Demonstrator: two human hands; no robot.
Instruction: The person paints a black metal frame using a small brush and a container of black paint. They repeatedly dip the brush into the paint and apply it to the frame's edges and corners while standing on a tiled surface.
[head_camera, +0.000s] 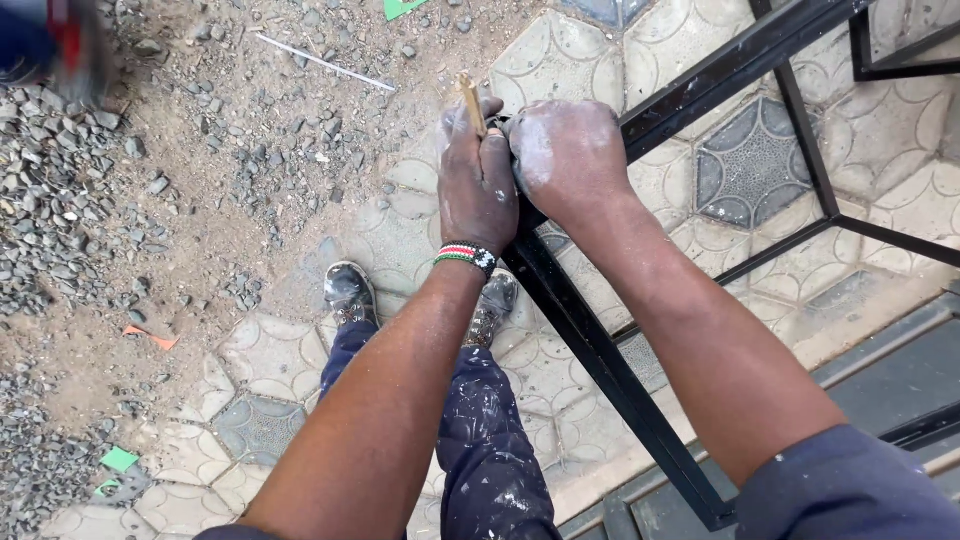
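Over the corner of a black metal frame (600, 360) both my hands are pressed close together, touching each other. My left hand (477, 185) is curled shut, its fingers (487, 150) wrapped around a thin wooden stick (470, 100) that pokes up past my knuckles, tilted slightly away from me. A beaded wristband (465, 256) in red, white, green and black sits on that wrist. My right hand (568, 155), dusted with pale powder, is closed too, gripping the frame where two of its bars meet; what lies under the palm is hidden, so I cannot tell whether it holds anything besides the metal.

One long bar of the frame runs from my hands down toward the lower right, another slants up to the upper right, and thinner bars cross behind them. Under it lies patterned paving (560, 60) of pale and grey tiles. To the left the paving gives way to bare dirt and loose gravel (60, 190). My paint-spattered blue trousers (480, 440) and worn shoes (349, 292) show below my forearms, standing on the paving just beside the frame. A thin white rod (325, 62) lies on the dirt near the top, and small green scraps (118, 459) lie at the lower left.
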